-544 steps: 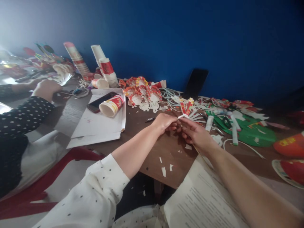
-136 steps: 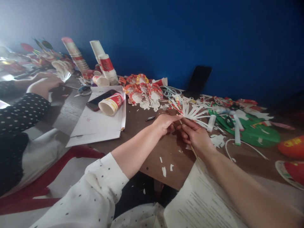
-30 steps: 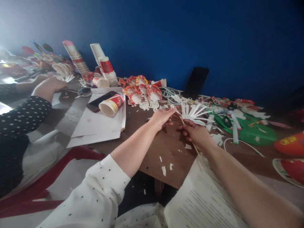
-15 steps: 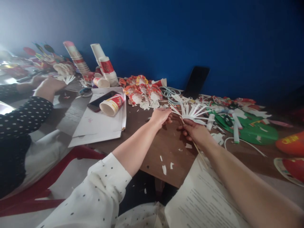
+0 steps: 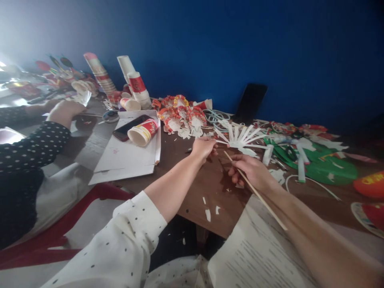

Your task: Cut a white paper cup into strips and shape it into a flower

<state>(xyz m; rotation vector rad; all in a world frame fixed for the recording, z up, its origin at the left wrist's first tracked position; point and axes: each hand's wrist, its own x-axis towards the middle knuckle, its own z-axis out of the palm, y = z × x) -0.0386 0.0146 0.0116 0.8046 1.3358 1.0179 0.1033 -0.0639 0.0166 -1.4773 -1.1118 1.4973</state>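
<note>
My left hand (image 5: pixel 204 149) is closed in a pinch on one strip of a white paper cup (image 5: pixel 239 142) cut into a fan of strips. The cut cup spreads out to the right of those fingers, above the table. A thin wooden stick (image 5: pixel 265 204) is in my right hand (image 5: pixel 251 172), held between thumb and fingers. Its upper tip points up and left, just below the cut cup and apart from it. The lower end reaches down along my right forearm.
Paper cups (image 5: pixel 140 131) lie or stand stacked at left, beside a phone (image 5: pixel 124 129) on white sheets (image 5: pixel 120 162). Decorated red cut cups (image 5: pixel 180 114) sit behind. A dark phone (image 5: pixel 250 102) leans on the blue wall. Green sheets (image 5: pixel 336 170) lie right. A co-worker's arm (image 5: pixel 57 132) is at left.
My right hand has moved slightly right and down, away from the cut cup. The stick's tip now shows clear of the cup. My left hand has kept its pinch.
</note>
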